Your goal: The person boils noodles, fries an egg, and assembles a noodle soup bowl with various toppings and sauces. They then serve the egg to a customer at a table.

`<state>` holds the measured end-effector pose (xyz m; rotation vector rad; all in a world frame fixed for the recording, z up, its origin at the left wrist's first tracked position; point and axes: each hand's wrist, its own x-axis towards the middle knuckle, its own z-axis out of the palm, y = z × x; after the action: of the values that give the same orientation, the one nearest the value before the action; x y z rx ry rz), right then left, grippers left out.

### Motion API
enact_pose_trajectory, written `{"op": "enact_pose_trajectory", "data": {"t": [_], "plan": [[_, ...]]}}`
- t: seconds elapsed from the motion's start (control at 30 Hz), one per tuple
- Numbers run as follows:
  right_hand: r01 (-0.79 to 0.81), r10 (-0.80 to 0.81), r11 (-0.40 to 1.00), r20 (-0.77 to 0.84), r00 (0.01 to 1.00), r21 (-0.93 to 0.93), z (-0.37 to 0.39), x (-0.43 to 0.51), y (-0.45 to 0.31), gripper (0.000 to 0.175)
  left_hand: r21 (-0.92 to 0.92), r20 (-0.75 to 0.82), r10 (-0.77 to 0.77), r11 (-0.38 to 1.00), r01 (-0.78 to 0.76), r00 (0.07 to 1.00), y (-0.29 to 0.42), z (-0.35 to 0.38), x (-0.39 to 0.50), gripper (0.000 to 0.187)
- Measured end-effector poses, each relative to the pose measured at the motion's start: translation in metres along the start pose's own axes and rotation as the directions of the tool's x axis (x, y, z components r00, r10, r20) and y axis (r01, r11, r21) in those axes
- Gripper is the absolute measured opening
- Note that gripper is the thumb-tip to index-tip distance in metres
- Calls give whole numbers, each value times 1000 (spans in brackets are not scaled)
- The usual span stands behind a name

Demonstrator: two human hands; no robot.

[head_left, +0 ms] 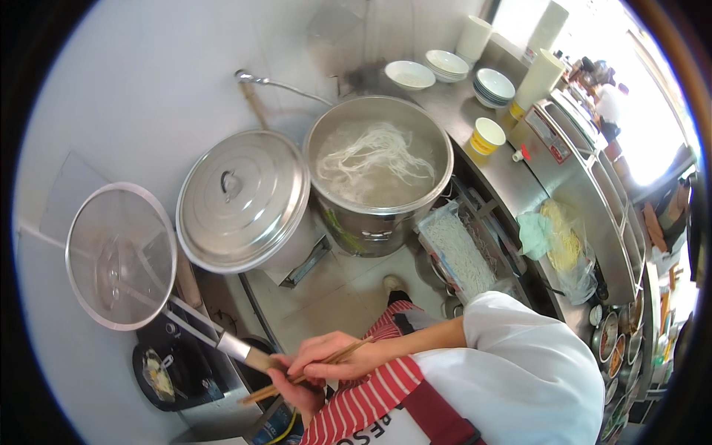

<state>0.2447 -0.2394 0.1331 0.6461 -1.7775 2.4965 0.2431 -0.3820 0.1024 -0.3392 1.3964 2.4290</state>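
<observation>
My left hand point(299, 392) grips the handle of a large round mesh strainer point(119, 250), its basket raised at the left beside a lidded pot. My right hand point(332, 359) holds a pair of wooden chopsticks point(256, 395) and lies across my left hand near the handle's end. The chopsticks slant down to the left. Ahead of me is a tall steel stockpot point(378, 222) without a lid, holding cloudy liquid. White noodles point(384, 144) float in a loose tangle at its surface.
Left of the stockpot stands another pot under a steel lid point(245, 194). A dark pan point(158, 378) with food sits lower left. Plastic-wrapped noodles point(456, 245) lie beside the counter. Bowls point(495, 86), a paper cup point(487, 136) and bagged yellow noodles point(564, 242) occupy the counter.
</observation>
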Motion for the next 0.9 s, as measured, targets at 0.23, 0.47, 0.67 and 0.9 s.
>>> {"op": "enact_pose_trajectory", "data": {"t": [0.23,0.47,0.67,0.9], "plan": [[-48,-245,859,-491,836,-510,-156,-60,-85,16,320,174,-318,913,252,932,-42,118,78,24],[-128,-157,976,-978,136,-175,-311,-153,-122,20,959,278,-14,62,-277,960,-83,193,213,31],[96,-59,994,-996,67,-53,-331,-189,-98,25,950,110,-212,-264,-165,971,-112,247,275,43],[-280,-112,954,-994,1,-108,-341,-164,-68,22,943,90,-536,316,101,839,-138,241,273,27]]}}
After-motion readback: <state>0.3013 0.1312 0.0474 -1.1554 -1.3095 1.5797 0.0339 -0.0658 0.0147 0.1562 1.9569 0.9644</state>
